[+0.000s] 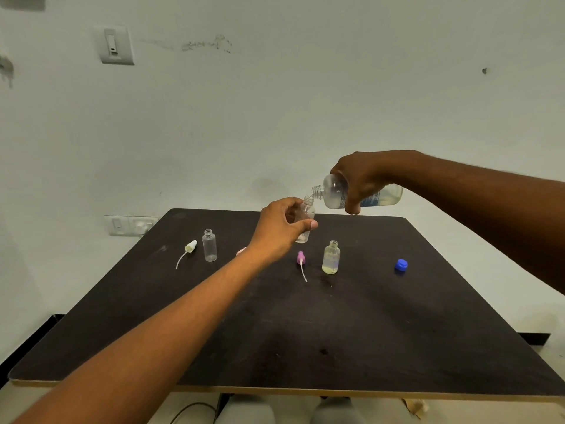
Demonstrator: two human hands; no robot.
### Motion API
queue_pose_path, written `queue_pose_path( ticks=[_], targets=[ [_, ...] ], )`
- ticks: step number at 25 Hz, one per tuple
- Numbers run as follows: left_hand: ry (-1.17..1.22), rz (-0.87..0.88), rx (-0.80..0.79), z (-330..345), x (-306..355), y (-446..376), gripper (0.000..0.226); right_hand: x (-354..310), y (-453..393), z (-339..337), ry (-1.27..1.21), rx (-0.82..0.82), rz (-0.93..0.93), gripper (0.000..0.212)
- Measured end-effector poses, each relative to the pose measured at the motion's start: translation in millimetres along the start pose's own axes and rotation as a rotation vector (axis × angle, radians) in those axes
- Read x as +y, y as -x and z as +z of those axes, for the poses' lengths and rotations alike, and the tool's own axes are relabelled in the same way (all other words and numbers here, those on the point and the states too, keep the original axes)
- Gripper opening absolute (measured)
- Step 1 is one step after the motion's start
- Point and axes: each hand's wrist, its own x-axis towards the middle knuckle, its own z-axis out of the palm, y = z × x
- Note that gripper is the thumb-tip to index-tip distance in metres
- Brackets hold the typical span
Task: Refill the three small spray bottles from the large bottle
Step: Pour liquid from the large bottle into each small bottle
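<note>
My right hand (362,182) grips the large clear bottle (334,191), tipped on its side with its open neck over the mouth of a small clear bottle (307,211). My left hand (279,229) holds that small bottle above the dark table (275,332), thumb and fingers around its body. An empty small bottle (209,245) stands uncapped at the left. Another small bottle (330,257) holding pale yellowish liquid stands uncapped at the right. A white spray top (190,246) and a pink spray top (300,258) lie on the table with their tubes.
A blue cap (401,265) lies on the table at the right. Something pink (241,251) peeks out from behind my left wrist. The wall stands right behind the table, with a socket plate (131,225) at the left.
</note>
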Motion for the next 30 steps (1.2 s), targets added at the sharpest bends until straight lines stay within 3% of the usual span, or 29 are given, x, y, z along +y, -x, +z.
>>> queue_pose_path(
  ticks=[30],
  targets=[
    [-0.001, -0.005, -0.002, 5.9, 0.6, 3.5, 0.046, -5.1, 3.4, -3.1, 0.052, -0.040, 0.012, 0.048]
  ],
)
